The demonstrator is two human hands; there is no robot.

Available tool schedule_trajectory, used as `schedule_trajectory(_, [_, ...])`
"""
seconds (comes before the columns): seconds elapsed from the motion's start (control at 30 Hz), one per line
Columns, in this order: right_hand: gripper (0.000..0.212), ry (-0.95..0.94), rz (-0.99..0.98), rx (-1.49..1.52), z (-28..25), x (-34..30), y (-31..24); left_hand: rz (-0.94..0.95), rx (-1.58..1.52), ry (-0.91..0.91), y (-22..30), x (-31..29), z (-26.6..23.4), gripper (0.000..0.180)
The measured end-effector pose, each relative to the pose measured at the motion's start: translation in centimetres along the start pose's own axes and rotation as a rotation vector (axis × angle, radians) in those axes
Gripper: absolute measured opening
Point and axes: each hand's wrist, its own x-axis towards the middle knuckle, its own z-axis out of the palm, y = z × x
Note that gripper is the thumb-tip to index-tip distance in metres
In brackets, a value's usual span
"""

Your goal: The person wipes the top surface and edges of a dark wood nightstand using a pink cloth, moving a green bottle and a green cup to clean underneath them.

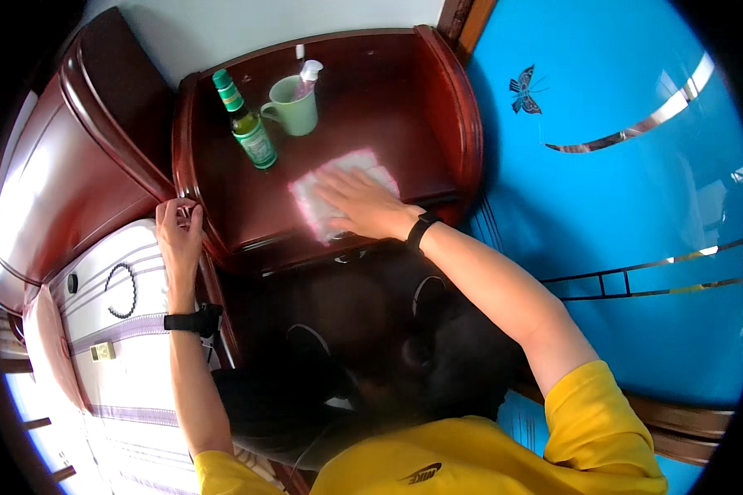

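Right hand (362,202) covers the middle of the pink cloth (318,198). Spray bottle (307,78) bottom hidden inside the green mug (293,107). Small object (102,351) on the bed (132,388) too small to tell.

Dark red-brown wooden nightstand (404,107) at top centre, w/ raised curved sides & glossy top. White wall (223,29) behind it along the upper edge. Upper left: matching polished wooden headboard (66,165), light reflecting off it. Lower left: bed (132,371) w/ white cover & purple stripes. Right half: bright blue wardrobe door (636,206) w/ silver curved trim & a dark butterfly motif (523,89). Floor under the nightstand in deep shadow.
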Motion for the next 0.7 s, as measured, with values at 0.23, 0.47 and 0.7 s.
schedule_trajectory(0.23, [0.071, 0.314, 0.386, -0.246, -0.6, -5.8, 6.1, 0.056, 0.014, 0.045, 2.3, 1.4, 1.0, 0.019])
schedule_trajectory(0.47, [0.084, -0.231, 0.578, -0.012, -8.8, -4.3, 1.2, 0.055, 0.037, 0.057, 2.0, 1.2, 0.2, 0.019])
schedule_trajectory(0.7, [0.081, 0.039, -0.039, -0.032, -4.2, -0.6, 0.4, -0.023, -0.086, -0.037, 0.7, 0.9, -1.0, 0.019])
